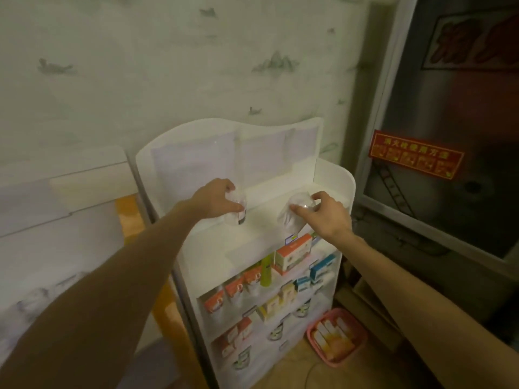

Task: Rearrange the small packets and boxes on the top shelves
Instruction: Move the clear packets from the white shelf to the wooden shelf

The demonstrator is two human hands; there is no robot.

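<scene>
Both grips closed on clear packets: left hand (215,198) curls round left packet (235,209), right hand (323,211) pinches right packet (293,214) with fingers and thumb. Packets sit well apart at the top shelf (261,217) of the white rack (334,189) (contact with the shelf surface: can't tell, too blurred). Lower shelves hold an orange box (293,252), green tube (266,269), blue boxes (322,267). Pink basket (337,334) on floor beside rack. Behind: patterned wall (168,66), red sticker (415,154) on metal door.

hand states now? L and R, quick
Left hand: grips a clear packet at the top shelf.
Right hand: grips another clear packet.
</scene>
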